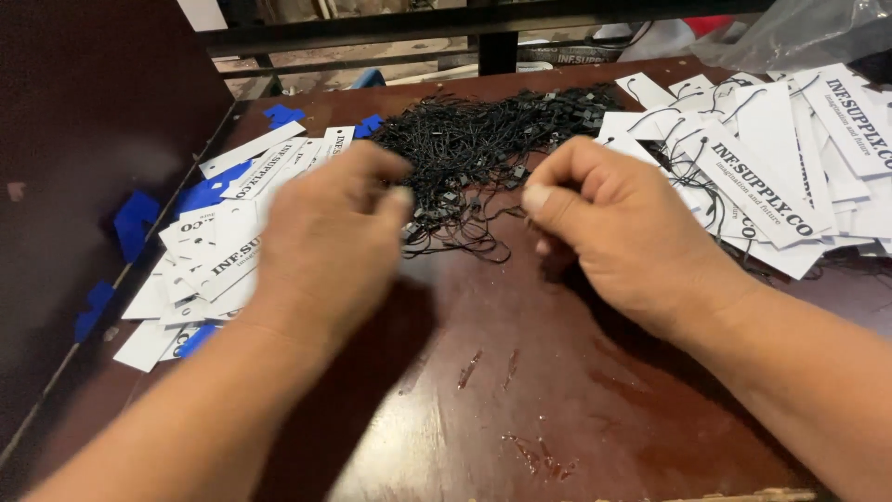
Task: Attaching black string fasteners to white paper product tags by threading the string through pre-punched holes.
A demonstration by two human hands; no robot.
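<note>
The dark brown tabletop [520,390] carries white tags [223,251] by its left edge, strung tags [771,177] by its right, and a tangle of black strings [483,139] at the far middle. Both hands work at picking a string: the left hand [325,232] and right hand [613,223] pinch strands at the tangle's near edge. Freeing one strand looks to call for a careful pull.

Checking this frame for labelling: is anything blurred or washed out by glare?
Head view: the left hand is motion-blurred, the right hand sharper; soft glare streaks the dark tabletop; the black string pile and white tags read clearly.
</note>
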